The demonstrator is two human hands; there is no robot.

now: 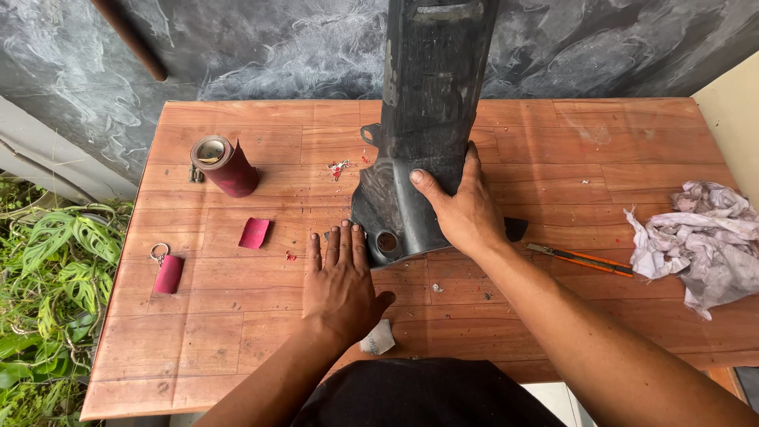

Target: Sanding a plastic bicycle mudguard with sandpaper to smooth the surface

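A long black plastic panel, scuffed and dusty, stands tilted on the wooden table, its wide lower end resting near the table's middle. My right hand grips that lower end from the right side, thumb across its face. My left hand lies flat on the table, palm down, fingers together, fingertips just left of the panel's bottom edge. A small grey-white scrap sits by my left wrist.
A dark red sandpaper roll lies at the back left, a red sandpaper piece nearer, a red tag on a key ring at the left edge. An orange utility knife and crumpled cloth lie right. Plants grow beyond the left edge.
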